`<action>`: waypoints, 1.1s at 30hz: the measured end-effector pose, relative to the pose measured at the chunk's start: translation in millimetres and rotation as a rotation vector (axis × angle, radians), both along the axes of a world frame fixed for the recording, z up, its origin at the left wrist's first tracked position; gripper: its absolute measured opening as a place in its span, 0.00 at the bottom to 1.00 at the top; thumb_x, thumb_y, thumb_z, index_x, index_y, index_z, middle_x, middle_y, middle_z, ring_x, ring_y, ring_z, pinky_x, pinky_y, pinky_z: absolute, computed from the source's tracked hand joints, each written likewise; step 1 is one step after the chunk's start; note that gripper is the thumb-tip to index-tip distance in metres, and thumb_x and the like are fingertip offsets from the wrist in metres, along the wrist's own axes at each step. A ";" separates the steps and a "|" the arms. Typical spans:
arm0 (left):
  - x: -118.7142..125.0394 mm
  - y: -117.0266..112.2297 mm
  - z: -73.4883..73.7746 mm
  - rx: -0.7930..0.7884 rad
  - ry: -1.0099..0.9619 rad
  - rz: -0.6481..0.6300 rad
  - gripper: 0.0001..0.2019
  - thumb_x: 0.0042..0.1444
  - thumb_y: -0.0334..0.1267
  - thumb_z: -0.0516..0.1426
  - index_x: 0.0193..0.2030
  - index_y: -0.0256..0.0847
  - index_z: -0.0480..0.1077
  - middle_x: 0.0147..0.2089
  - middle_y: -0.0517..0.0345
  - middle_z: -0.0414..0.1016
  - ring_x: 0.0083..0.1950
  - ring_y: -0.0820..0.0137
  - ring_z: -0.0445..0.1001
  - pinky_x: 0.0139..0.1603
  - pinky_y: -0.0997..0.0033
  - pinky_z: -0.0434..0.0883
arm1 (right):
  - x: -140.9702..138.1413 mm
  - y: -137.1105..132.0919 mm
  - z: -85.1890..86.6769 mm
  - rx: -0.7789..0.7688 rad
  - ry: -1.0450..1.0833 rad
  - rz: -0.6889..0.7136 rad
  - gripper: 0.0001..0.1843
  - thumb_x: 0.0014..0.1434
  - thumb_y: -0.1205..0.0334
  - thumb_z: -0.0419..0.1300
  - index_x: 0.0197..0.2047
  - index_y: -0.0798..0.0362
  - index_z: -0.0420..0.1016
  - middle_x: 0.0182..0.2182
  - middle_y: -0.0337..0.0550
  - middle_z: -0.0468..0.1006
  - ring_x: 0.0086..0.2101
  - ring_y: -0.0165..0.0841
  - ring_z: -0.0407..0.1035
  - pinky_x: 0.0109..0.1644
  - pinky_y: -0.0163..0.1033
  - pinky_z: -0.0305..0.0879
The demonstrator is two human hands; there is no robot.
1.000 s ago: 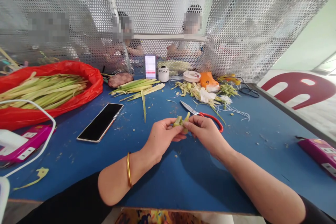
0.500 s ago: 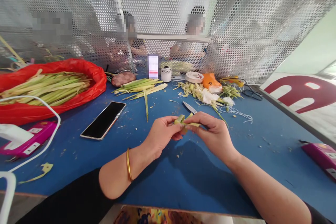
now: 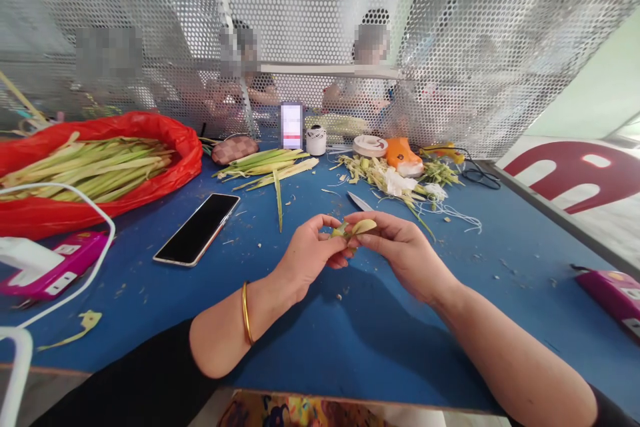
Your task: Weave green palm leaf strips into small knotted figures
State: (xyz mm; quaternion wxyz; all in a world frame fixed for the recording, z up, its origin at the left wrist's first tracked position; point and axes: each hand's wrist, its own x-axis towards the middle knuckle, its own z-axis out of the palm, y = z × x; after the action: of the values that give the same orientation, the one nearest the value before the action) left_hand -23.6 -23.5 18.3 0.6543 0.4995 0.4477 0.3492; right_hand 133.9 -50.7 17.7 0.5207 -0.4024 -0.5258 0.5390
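My left hand [image 3: 311,245] and my right hand [image 3: 406,248] meet over the middle of the table, both closed on a folded pale green leaf strip [image 3: 365,226]. One end of the strip curls up between the right thumb and fingers; part of it is hidden by the fingers. Just behind the right hand a pointed metal blade [image 3: 357,200] lies on the table, its other end covered by that hand. A single long leaf strip [image 3: 279,203] lies ahead of the left hand, by a loose bundle of strips [image 3: 265,164].
A red bag [image 3: 185,163] full of leaf strips stands at left, near a dark-screened phone [image 3: 197,230] and a purple power strip [image 3: 75,260]. Leaf scraps [image 3: 367,172], white thread [image 3: 463,219] and an orange packet [image 3: 401,155] lie behind, before a perforated metal screen [image 3: 310,27].
The right hand has turned slightly, and the strip's end, which lay flat toward the right, now curls up between its fingers. The left hand has hardly moved.
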 end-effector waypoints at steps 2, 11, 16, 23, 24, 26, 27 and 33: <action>-0.4 0.2 0.2 -0.014 -0.004 -0.004 0.09 0.52 0.32 0.60 0.38 0.39 0.64 0.24 0.59 0.75 0.23 0.76 0.71 0.26 0.76 0.69 | 0.8 1.0 -0.6 -0.003 -0.008 0.001 0.11 0.54 0.63 0.64 0.43 0.51 0.79 0.34 0.41 0.81 0.34 0.31 0.75 0.43 0.40 0.70; 2.3 -3.7 -3.9 -0.016 0.002 -0.060 0.09 0.53 0.32 0.60 0.38 0.39 0.63 0.24 0.59 0.76 0.23 0.76 0.71 0.27 0.76 0.70 | -3.0 1.0 -0.5 0.033 -0.090 -0.214 0.07 0.50 0.59 0.66 0.29 0.53 0.76 0.20 0.35 0.74 0.21 0.26 0.65 0.27 0.33 0.64; 2.4 -2.0 -4.3 -0.020 -0.007 -0.026 0.09 0.53 0.28 0.59 0.38 0.40 0.63 0.24 0.60 0.76 0.22 0.77 0.71 0.28 0.77 0.69 | -0.1 1.1 -1.7 0.008 -0.237 -0.273 0.10 0.51 0.56 0.64 0.29 0.55 0.75 0.23 0.38 0.74 0.23 0.27 0.65 0.28 0.34 0.63; 2.6 -1.6 -4.9 -0.031 -0.018 -0.040 0.09 0.52 0.30 0.60 0.38 0.40 0.63 0.25 0.59 0.77 0.20 0.78 0.69 0.25 0.78 0.68 | 4.5 3.8 -3.2 -0.041 -0.384 -0.211 0.08 0.49 0.58 0.63 0.28 0.54 0.76 0.21 0.38 0.74 0.22 0.29 0.66 0.27 0.35 0.63; 2.7 -1.8 -4.9 -0.039 -0.021 -0.039 0.10 0.52 0.30 0.60 0.38 0.41 0.63 0.25 0.59 0.77 0.20 0.78 0.69 0.25 0.78 0.68 | 5.2 3.9 -3.7 -0.043 -0.398 -0.209 0.08 0.49 0.59 0.62 0.28 0.55 0.76 0.21 0.38 0.74 0.22 0.29 0.66 0.27 0.35 0.62; 3.1 -2.3 -5.1 -0.058 -0.025 -0.036 0.09 0.51 0.30 0.59 0.38 0.40 0.63 0.25 0.59 0.76 0.20 0.78 0.68 0.25 0.78 0.68 | 6.5 4.3 -4.5 -0.048 -0.434 -0.203 0.07 0.49 0.59 0.62 0.27 0.55 0.75 0.21 0.39 0.75 0.22 0.29 0.66 0.26 0.35 0.62; 3.2 -2.4 -5.2 -0.068 -0.027 -0.035 0.09 0.52 0.29 0.59 0.38 0.40 0.64 0.25 0.59 0.76 0.20 0.78 0.68 0.25 0.78 0.68 | 7.0 4.4 -4.9 -0.050 -0.450 -0.196 0.07 0.49 0.60 0.61 0.27 0.55 0.75 0.21 0.38 0.75 0.22 0.29 0.65 0.26 0.35 0.61; 3.3 -1.8 -7.8 -0.098 -0.052 -0.049 0.08 0.52 0.29 0.58 0.38 0.40 0.64 0.25 0.59 0.76 0.20 0.78 0.68 0.25 0.78 0.68 | 8.4 4.4 -5.6 -0.089 -0.453 -0.192 0.05 0.49 0.61 0.60 0.26 0.54 0.73 0.20 0.36 0.72 0.21 0.27 0.64 0.26 0.34 0.59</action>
State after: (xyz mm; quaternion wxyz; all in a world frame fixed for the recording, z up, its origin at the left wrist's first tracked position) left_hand -20.3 -25.2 10.6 0.6977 0.4684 0.4347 0.3238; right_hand 142.3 -46.3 12.0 0.4200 -0.5835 -0.5641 0.4060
